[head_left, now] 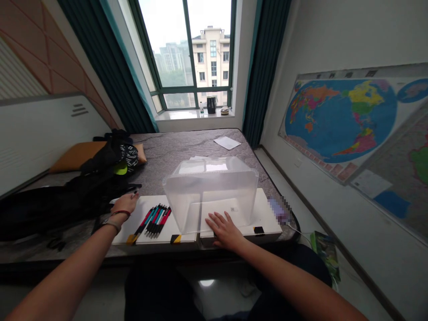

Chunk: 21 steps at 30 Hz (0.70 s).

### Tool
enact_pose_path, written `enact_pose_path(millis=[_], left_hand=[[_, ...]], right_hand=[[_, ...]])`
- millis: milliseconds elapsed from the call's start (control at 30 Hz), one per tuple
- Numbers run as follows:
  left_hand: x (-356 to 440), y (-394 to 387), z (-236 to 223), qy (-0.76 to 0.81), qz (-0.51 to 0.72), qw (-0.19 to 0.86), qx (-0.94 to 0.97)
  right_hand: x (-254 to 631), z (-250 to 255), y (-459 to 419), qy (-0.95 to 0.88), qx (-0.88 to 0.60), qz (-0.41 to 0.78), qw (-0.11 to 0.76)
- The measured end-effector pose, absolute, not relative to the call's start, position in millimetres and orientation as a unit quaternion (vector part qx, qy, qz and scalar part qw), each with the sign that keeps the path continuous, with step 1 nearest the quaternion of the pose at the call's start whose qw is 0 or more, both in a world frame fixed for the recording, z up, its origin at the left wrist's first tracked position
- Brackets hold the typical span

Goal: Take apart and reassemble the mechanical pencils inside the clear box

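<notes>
The handling of loose pens (pixel 163 220) appears to be in hand, judged from how the hands are placed. The left hand (pixel 124 206) is held left of centre in the frame, between the pens and a dark bag (pixel 50 203); its fingers are curled close together and something small and dark is seen at their tips, but whether it is gripped cannot be told. The right hand (pixel 224 232) is laid palm down at lower centre, its fingers loosely spread and nothing seen in them, near the lower edge of a clear bin (pixel 180 191); whether the bin is touched cannot be told. For any next move of a pen, a narrow fingertip pinch is probably called for, so that its neighbours are not rolled. The pens are set at lower left of centre, on a white panel (pixel 144 201), just beside the bin. They are gathered in a tight, slanted cluster, with slim barrels coloured red, teal, black and white, and silvery ends are pointed toward the bottom of the frame.
</notes>
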State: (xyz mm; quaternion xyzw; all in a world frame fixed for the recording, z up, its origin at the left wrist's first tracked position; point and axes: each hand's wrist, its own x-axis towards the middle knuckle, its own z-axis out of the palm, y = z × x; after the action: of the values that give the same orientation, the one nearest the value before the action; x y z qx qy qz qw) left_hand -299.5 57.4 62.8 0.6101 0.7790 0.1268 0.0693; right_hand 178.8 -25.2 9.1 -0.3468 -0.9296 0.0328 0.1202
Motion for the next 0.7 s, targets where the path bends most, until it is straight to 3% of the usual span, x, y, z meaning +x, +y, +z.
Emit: enact_pose_path(millis=[133, 300, 700], left_hand=[[-357, 19, 26, 0.887, 0.064, 0.1, 0.446], [-346, -15, -12, 0.898, 0.131, 0.123, 0.402], [-307, -20, -13, 0.928, 0.161, 0.059, 0.33]], right_hand=[[178, 7, -27, -0.932, -0.346, 0.017, 0.111], [179, 5, -27, -0.933, -0.343, 0.015, 0.11], [182, 11, -24, -0.937, -0.332, 0.026, 0.106]])
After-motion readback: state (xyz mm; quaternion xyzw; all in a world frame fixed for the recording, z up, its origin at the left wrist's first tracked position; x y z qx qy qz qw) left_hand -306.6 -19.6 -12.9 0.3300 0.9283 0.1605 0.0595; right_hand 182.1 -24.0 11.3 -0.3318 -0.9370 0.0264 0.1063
